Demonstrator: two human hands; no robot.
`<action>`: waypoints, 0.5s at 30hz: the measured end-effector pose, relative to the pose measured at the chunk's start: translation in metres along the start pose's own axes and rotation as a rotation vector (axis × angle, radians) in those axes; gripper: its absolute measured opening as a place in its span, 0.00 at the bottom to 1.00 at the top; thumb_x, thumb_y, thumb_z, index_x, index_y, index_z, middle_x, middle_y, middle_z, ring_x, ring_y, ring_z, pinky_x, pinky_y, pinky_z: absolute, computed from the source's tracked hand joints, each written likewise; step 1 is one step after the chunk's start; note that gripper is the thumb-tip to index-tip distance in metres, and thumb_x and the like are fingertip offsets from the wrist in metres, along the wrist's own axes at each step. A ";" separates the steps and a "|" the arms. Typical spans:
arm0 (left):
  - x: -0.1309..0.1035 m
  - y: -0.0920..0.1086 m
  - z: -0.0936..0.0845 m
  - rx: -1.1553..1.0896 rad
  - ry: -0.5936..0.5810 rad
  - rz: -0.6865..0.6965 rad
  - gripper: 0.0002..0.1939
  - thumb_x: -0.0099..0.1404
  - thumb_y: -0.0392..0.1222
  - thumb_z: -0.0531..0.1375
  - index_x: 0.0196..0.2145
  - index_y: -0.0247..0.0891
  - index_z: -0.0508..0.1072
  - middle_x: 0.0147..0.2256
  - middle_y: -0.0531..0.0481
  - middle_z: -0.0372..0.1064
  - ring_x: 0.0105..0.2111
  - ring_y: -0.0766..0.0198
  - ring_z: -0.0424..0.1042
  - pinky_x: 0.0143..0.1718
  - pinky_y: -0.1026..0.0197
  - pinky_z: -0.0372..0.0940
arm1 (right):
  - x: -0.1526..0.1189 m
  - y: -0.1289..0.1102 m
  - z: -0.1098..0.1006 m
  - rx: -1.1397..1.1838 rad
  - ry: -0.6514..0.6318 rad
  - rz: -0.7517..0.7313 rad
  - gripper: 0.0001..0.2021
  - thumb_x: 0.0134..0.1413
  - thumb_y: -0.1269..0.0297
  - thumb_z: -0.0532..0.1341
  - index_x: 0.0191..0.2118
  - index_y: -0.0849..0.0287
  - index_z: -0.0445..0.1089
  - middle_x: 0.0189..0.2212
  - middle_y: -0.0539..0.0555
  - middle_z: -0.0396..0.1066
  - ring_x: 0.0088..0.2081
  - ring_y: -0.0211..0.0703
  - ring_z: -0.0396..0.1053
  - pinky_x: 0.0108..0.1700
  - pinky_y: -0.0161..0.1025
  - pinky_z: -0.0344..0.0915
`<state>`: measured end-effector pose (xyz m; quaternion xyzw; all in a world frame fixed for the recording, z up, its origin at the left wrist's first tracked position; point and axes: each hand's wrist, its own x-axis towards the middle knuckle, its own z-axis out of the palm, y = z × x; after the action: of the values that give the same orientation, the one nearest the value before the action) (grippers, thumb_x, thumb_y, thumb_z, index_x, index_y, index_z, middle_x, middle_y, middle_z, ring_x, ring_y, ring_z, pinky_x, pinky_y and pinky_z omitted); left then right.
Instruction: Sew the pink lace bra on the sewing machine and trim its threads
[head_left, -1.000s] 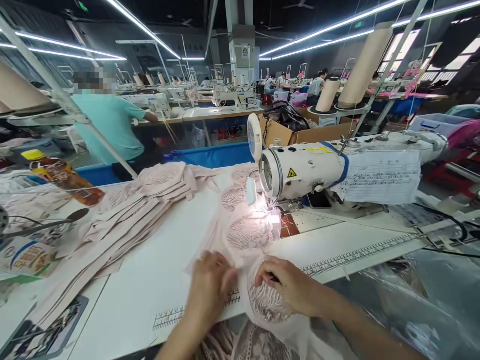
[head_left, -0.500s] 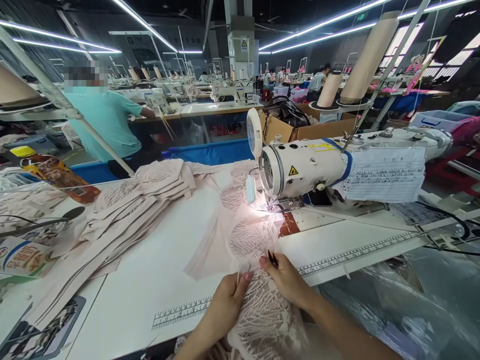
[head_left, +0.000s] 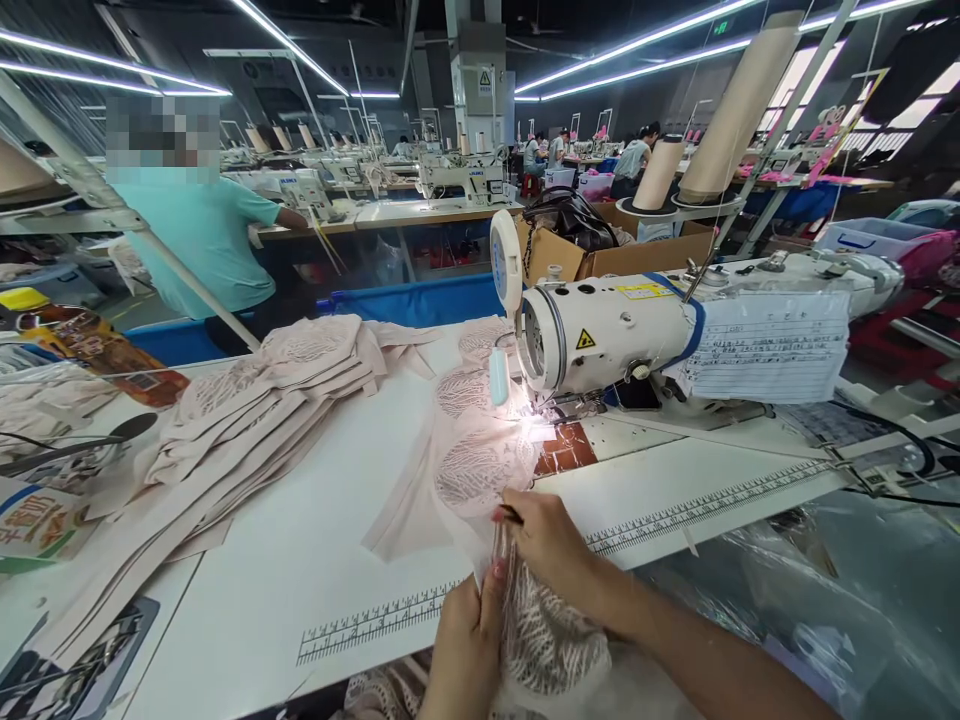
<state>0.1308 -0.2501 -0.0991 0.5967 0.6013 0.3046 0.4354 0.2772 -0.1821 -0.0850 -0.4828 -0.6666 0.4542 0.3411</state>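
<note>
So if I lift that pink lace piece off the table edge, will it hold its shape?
Probably not: the lace piece already droops and bunches between the left hand and right hand. It looks thin and openwork, so likely light and apt to snag.

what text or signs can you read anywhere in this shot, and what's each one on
No word here reads for certain.
Sewing machine: yellow triangle warning sticker, symbol only; yellow label on top, too small.
Paper sheet taped to the machine: handwritten rows, too small.
Packet at the left edge: large orange characters, cut off and blurred.
Pillar sign: warning triangle, text too small.
Table rulers: tick marks, numbers unreadable.
</note>
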 end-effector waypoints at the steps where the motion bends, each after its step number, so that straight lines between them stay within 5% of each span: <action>1: -0.005 0.000 0.002 -0.070 0.034 -0.029 0.26 0.68 0.65 0.48 0.31 0.42 0.71 0.35 0.40 0.74 0.46 0.45 0.71 0.53 0.48 0.64 | -0.001 0.000 0.003 0.010 0.032 -0.012 0.15 0.58 0.57 0.57 0.25 0.54 0.52 0.24 0.48 0.57 0.30 0.41 0.57 0.35 0.38 0.54; 4: -0.010 0.007 0.000 -0.442 0.019 -0.213 0.26 0.63 0.66 0.57 0.37 0.39 0.76 0.40 0.40 0.77 0.52 0.43 0.71 0.59 0.47 0.62 | -0.004 0.002 0.001 0.070 0.017 -0.019 0.16 0.61 0.55 0.51 0.25 0.53 0.48 0.23 0.46 0.50 0.28 0.38 0.52 0.33 0.37 0.54; 8: 0.011 0.026 -0.021 -0.910 0.024 -0.404 0.30 0.61 0.66 0.60 0.44 0.36 0.76 0.36 0.40 0.78 0.42 0.47 0.77 0.49 0.49 0.70 | -0.008 0.002 -0.014 0.136 -0.274 -0.036 0.17 0.58 0.57 0.52 0.21 0.54 0.48 0.19 0.44 0.46 0.22 0.34 0.48 0.26 0.34 0.50; 11: 0.030 0.032 -0.032 -0.804 0.217 -0.418 0.29 0.55 0.65 0.67 0.39 0.34 0.75 0.28 0.45 0.75 0.32 0.51 0.76 0.36 0.55 0.71 | -0.016 -0.003 -0.013 0.002 -0.387 -0.079 0.19 0.53 0.66 0.58 0.18 0.56 0.48 0.16 0.43 0.47 0.21 0.33 0.48 0.26 0.34 0.47; 15: 0.034 0.027 -0.027 -0.506 0.327 -0.221 0.31 0.49 0.71 0.66 0.22 0.39 0.65 0.17 0.54 0.61 0.21 0.62 0.63 0.23 0.61 0.60 | -0.025 -0.009 0.007 -0.596 -0.195 -0.079 0.11 0.54 0.69 0.63 0.23 0.59 0.65 0.20 0.48 0.67 0.24 0.38 0.63 0.30 0.36 0.51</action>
<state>0.1217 -0.2101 -0.0689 0.3439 0.6295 0.4872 0.4981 0.2754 -0.2095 -0.0799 -0.4894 -0.8182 0.2693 0.1364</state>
